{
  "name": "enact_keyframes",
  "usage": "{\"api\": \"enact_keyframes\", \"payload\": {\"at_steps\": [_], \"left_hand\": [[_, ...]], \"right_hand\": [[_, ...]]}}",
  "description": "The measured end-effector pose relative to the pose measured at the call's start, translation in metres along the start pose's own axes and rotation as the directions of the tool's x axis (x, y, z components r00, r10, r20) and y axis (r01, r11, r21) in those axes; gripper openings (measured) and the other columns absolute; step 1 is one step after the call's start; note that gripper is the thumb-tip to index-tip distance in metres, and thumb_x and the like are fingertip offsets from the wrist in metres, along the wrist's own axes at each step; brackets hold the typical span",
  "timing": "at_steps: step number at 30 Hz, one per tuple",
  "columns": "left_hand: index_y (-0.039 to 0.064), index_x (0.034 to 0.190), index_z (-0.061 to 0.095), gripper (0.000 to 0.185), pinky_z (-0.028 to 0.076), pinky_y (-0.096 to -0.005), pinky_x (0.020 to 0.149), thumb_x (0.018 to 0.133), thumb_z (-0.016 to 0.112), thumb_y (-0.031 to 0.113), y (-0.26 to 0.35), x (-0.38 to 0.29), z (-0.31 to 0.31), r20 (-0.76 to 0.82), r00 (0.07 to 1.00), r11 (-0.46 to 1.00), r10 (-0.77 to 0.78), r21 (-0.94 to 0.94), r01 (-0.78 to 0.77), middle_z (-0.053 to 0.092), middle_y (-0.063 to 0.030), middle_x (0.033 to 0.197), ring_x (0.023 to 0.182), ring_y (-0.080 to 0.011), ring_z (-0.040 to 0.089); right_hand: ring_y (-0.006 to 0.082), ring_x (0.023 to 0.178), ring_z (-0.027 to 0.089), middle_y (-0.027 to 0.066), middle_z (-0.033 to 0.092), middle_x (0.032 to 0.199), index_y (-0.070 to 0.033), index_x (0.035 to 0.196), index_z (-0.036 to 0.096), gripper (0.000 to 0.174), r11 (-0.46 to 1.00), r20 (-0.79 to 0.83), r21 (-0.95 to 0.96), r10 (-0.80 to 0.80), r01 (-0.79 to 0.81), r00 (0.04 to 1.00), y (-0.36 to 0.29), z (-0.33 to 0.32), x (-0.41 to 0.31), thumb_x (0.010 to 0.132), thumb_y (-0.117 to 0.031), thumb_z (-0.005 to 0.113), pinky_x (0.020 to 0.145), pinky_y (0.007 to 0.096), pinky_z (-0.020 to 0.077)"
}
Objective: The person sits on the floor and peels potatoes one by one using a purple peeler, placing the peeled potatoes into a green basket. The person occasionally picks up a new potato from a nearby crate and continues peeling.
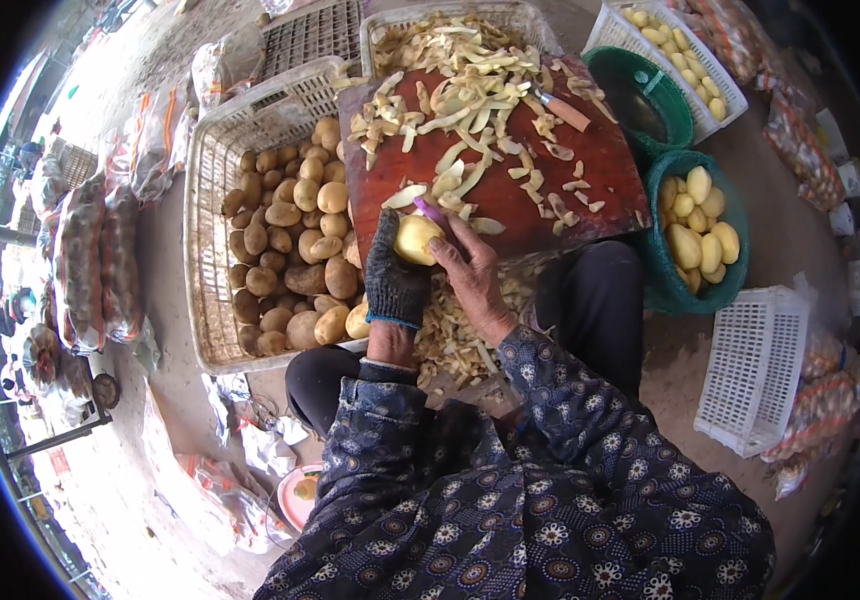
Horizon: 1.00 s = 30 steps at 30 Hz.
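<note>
My left hand (398, 281), in a dark knit work glove, grips a peeled yellow potato (419, 240). In my bare right hand (469, 266) is a peeler with a purple handle (431, 213), held against the potato's far side; its blade is hard to make out. Both hands are above the near edge of a red-brown board (430, 161) strewn with potato peelings (460, 105). A knife with a wooden handle (566, 114) lies on the board. Left of it, a dirty white plastic crate (209, 217) holds many unpeeled potatoes (280, 217).
On the right, a green basket (659, 270) holds peeled potatoes (692, 225), behind it a green tub (636, 97). A white crate (734, 112) of peeled potatoes stands farther back. Peelings (452, 337) pile between my knees. White crates (752, 367) and filled sacks (81, 262) stand around.
</note>
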<state>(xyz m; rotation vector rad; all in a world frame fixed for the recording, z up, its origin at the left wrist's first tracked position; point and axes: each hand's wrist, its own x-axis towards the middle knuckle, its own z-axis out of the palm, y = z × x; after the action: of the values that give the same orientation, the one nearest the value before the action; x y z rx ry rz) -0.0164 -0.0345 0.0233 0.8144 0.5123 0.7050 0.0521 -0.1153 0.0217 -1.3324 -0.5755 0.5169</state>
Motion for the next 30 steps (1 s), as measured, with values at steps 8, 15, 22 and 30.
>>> {"api": "enact_keyframes", "payload": {"at_steps": [8, 15, 22, 30], "left_hand": [[0.002, 0.111, 0.053, 0.054, 0.049, -0.0307, 0.082, 0.064, 0.078, 0.013, -0.016, 0.010, -0.026, -0.109, 0.871, 0.417, 0.479, 0.901, -0.117, 0.061, -0.0090, 0.103, 0.094, -0.0216, 0.060], [0.004, 0.098, 0.053, 0.031, 0.048, -0.0284, 0.070, 0.072, 0.070, 0.007, 0.003, 0.011, -0.024, -0.164, 0.964, 0.811, 0.208, 0.581, -0.076, 0.061, -0.0049, 0.089, 0.077, -0.0156, 0.058], [0.004, 0.097, 0.052, 0.031, 0.048, -0.0280, 0.071, 0.071, 0.070, 0.005, -0.012, 0.019, -0.045, -0.139, 0.956, 0.855, 0.260, 0.492, -0.161, 0.059, -0.0060, 0.087, 0.078, -0.0154, 0.058], [0.005, 0.096, 0.055, 0.024, 0.050, -0.0278, 0.065, 0.079, 0.068, 0.016, -0.020, 0.026, -0.058, -0.206, 0.930, 0.948, 0.304, 0.167, -0.272, 0.061, -0.0044, 0.087, 0.074, -0.0149, 0.059]], "right_hand": [[0.0106, 0.058, 0.052, -0.0011, 0.058, 0.075, -0.003, 0.127, 0.054, 0.039, 0.987, 0.023, -0.132, 0.094, -0.090, 0.995, -0.009, -0.013, -0.001, 0.093, -0.022, 0.054, 0.056, 0.0255, 0.0451], [0.0227, 0.082, 0.064, 0.0230, 0.064, 0.095, -0.001, 0.128, 0.052, 0.039, 0.924, 0.055, -0.358, -0.126, 0.137, 0.991, -0.012, 0.029, -0.026, 0.090, -0.011, 0.053, 0.073, 0.0305, 0.0483], [0.0349, 0.075, 0.063, 0.0230, 0.060, 0.081, -0.003, 0.126, 0.053, 0.039, 0.921, 0.077, -0.345, -0.166, 0.182, 0.983, -0.012, 0.018, -0.062, 0.087, -0.004, 0.054, 0.067, 0.0361, 0.0494], [0.0385, 0.065, 0.060, 0.0219, 0.059, 0.072, -0.005, 0.121, 0.058, 0.036, 0.817, 0.146, -0.513, -0.220, 0.264, 0.965, -0.013, 0.026, -0.032, 0.086, -0.013, 0.057, 0.060, 0.0436, 0.0480]]}}
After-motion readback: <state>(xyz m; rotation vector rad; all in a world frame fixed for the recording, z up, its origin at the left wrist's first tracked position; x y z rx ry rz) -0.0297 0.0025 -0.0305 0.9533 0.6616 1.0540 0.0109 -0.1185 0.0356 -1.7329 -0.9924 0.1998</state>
